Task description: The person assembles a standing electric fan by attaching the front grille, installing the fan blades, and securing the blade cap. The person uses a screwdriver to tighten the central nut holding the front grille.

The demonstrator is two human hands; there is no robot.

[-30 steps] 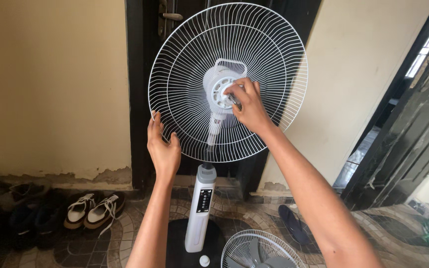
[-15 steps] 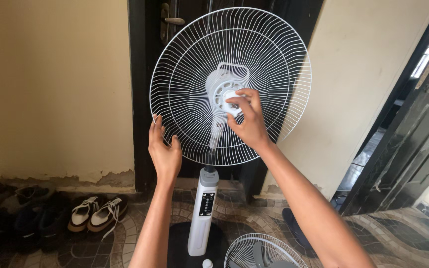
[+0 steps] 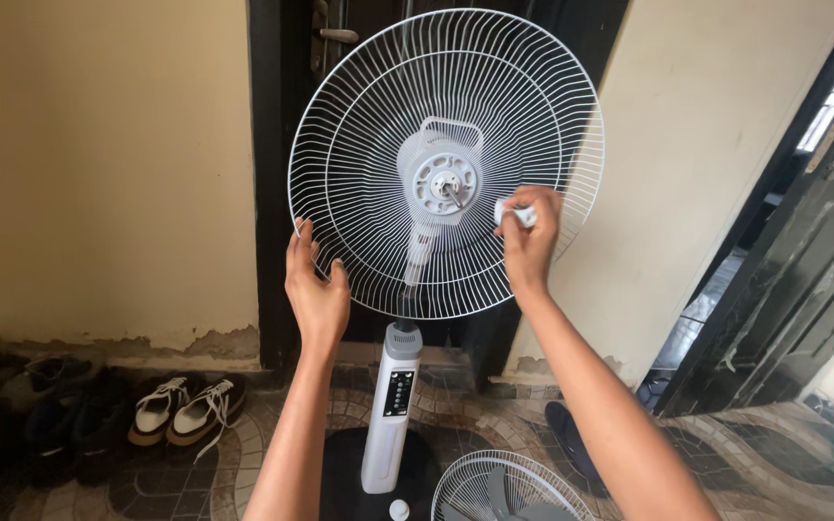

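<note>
White fan guard [image 3: 369, 145] upright, facing camera, left hand [image 3: 316, 289] gripping rim

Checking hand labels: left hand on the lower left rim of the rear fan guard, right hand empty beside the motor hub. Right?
Not quite. The head view shows the right hand pinching a small white part, not empty. The left hand does grip the lower left rim of the rear fan guard, beside the motor hub.

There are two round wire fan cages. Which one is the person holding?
The big rear cage mounted upright on the fan stand: the left hand grips its lower rim. The other cage lies on the floor, untouched.
</note>
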